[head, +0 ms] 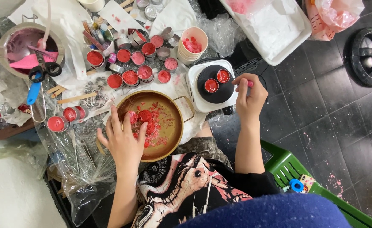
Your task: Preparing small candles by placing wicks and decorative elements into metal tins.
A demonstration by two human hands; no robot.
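on a black tiled floor, beside a cluttered sheet of clear plastic (67, 177), red wax is being sorted and melted into small tins. largest in view, a white tray (279, 38) is set at the top, and a green plastic crate (317, 185) at the lower right. a brass-coloured pan (173, 126) holding broken red wax pieces (146, 118) is placed just in front of the seated person, next to a white hotplate (194, 93) on which two small round tins of molten red wax (217, 81) are standing. a steel pot (8, 42) with pink residue and blue-handled scissors (38, 78) are seen at the far left. rows of filled red tins (131, 67) and a stack of paper cups (193, 44) are ranged behind the pan. the left hand (124, 141) is laid over the pan rim with fingers spread, touching the wax pieces but gripping none. the right hand (249, 95) is closed in a pinch on a thin pink-tipped stick (246, 83), held just beside the nearer tin. the step in hand is judged to be the tending of the melting tins; a steady, light touch is called for next, since the liquid wax could easily be tipped.
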